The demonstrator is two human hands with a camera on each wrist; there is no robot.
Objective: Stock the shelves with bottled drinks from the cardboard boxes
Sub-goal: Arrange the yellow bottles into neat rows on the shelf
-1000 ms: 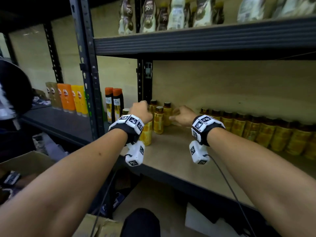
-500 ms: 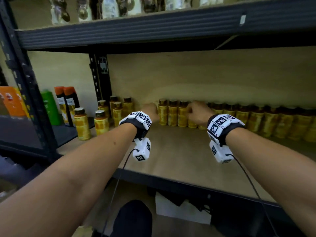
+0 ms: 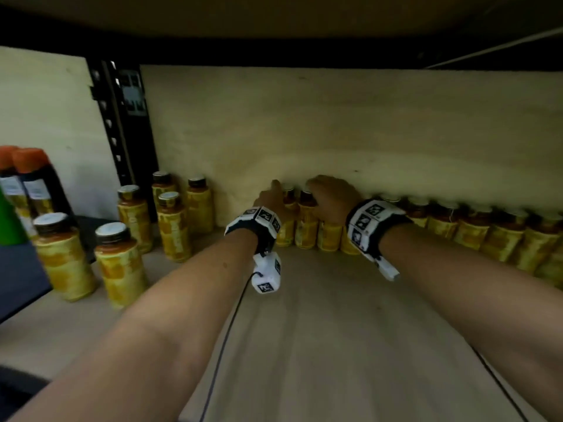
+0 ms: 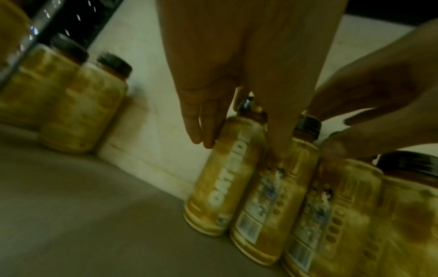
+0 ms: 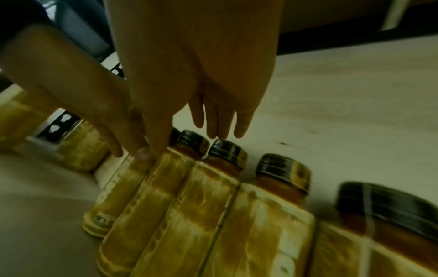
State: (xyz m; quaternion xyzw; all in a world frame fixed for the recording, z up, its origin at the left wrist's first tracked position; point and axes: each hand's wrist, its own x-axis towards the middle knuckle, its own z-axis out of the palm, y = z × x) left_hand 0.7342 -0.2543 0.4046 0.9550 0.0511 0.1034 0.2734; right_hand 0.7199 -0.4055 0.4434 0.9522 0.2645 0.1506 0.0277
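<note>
Yellow-labelled bottles with dark caps stand in a row along the shelf's back panel. My left hand is at the row's left end. In the left wrist view its straight fingers lie on the left side of the end bottle and its thumb on the right, without curling round it. My right hand reaches over the neighbouring bottles. In the right wrist view its fingers stretch out just above the caps and its thumb touches a bottle's shoulder.
Several loose bottles of the same kind stand at the shelf's left end beside a black upright. Dark bottles with orange caps and a green one stand beyond it. The wooden shelf board lies bare in front of the row.
The head view has moved in under the upper shelf. Both hands have reached deeper, to the back panel, and now sit closer together at the row's left end.
</note>
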